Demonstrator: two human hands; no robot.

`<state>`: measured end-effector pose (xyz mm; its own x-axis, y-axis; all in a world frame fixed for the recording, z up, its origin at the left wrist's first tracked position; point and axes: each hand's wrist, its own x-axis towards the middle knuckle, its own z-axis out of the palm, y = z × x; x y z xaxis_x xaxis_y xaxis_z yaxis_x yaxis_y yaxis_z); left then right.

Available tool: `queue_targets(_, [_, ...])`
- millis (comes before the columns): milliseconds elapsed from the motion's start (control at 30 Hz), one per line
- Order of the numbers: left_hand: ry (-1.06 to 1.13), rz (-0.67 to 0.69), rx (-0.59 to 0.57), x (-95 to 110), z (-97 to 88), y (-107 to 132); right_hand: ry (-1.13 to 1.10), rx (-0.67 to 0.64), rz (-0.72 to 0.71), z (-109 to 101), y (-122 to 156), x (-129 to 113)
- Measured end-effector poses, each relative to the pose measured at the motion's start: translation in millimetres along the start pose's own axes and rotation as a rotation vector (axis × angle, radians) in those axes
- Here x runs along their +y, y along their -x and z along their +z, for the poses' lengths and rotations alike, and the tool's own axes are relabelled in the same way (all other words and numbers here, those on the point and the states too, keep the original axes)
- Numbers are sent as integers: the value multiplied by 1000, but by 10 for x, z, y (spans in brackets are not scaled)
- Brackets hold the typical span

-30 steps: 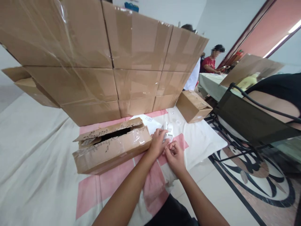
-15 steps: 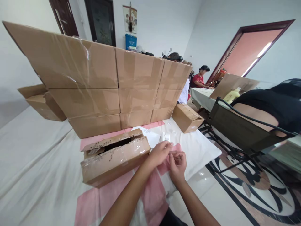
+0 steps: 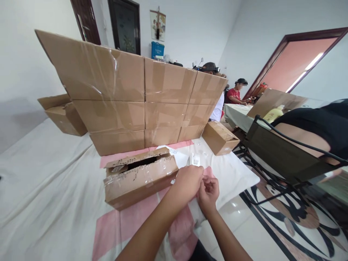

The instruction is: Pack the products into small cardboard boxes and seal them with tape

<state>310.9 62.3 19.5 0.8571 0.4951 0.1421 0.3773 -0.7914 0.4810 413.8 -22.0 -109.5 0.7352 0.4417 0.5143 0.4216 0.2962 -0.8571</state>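
My left hand (image 3: 188,181) and my right hand (image 3: 208,192) meet over a pink and white cloth (image 3: 233,170), fingers curled together in a pinch on something small that I cannot make out. A small white object (image 3: 194,159) stands on the cloth just beyond my left hand. An opened, torn cardboard box (image 3: 138,175) lies right beside my left hand, on its left.
A wall of taped cardboard boxes (image 3: 141,101) stacked in three rows stands behind. One small box (image 3: 219,137) lies at the right, another open box (image 3: 63,114) at the far left. A dark metal chair (image 3: 282,152) with a person in black stands right. Other people sit at a far table (image 3: 239,112).
The camera has tilted up, showing more of the room. My hands have stayed together, now a little lower and nearer, with the left hand covering more of the white object.
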Motion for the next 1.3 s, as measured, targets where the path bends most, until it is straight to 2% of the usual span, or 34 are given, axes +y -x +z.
queue_targets(133, [-162,62,-1,66,-41,16,-78,-110,127,-17,-134,-116])
queue_targets(200, [-167,105,81,78,-127,49,-117,-160,170,-48,-302,-201])
queue_targets(300, [-117,83,294,56,-439,203,-160,-221,174,-59,-582,-301])
queue_targets(367, [-76,-4,367,-3,-730,385,-152,-341,103,9,-715,-357])
queue_targets(433, [-15,-88,362,-106,-1008,600,-99,-524,-21,169,-781,-427])
queue_targets(533, [44,-268,433,-317,-1302,898,-28,-785,-181,561,-813,-561])
queue_targets(600, [50,-393,451,-453,-1411,1043,-39,-914,-248,858,-842,-631])
queue_targets(700, [89,-519,410,-609,-1499,1169,-133,-1042,-271,1198,-914,-641])
queue_targets(800, [145,-567,352,-719,-1534,1213,-254,-1074,-233,1316,-953,-536])
queue_targets(1000, [195,-589,238,-895,-1516,1192,-294,-989,-152,1244,-876,-328])
queue_targets(1300, [226,-585,191,-1016,-1513,1098,-337,-943,-254,1238,-836,-278])
